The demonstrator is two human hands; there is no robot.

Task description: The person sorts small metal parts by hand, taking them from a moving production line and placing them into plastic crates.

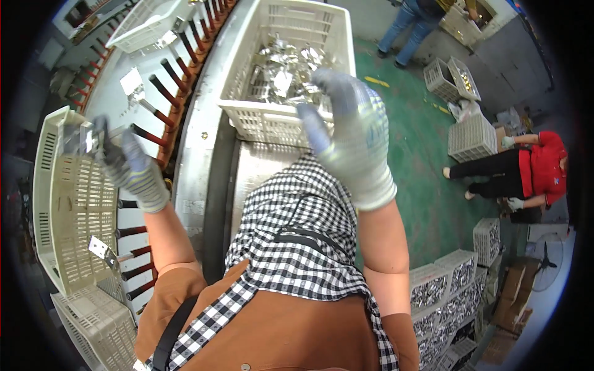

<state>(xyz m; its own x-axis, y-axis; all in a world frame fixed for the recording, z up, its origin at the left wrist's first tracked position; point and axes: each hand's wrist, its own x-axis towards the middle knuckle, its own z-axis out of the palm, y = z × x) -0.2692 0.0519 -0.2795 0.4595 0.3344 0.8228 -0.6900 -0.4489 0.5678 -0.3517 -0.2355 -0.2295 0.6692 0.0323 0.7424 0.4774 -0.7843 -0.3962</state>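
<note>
My left hand [131, 166], in a grey striped glove, reaches over a cream plastic crate [48, 191] at the left. Its thumb and fingers stand apart. A shiny metal piece [91, 140] shows blurred beside the fingertips; I cannot tell whether they touch it. My right hand [356, 133], gloved in pale grey, hovers at the near right corner of a white crate [260, 116]. Fingers and thumb are spread, and no object shows between them. Loose shiny metal parts [284, 71] lie inside that crate, partly hidden by the hand.
A curved rack of dark-handled red rods [162, 93] runs along the left, some carrying metal plates [132, 85]. Crates of metal parts [448, 272] are stacked at the lower right. A person in red [541, 167] and another in jeans [411, 28] stand across the green floor.
</note>
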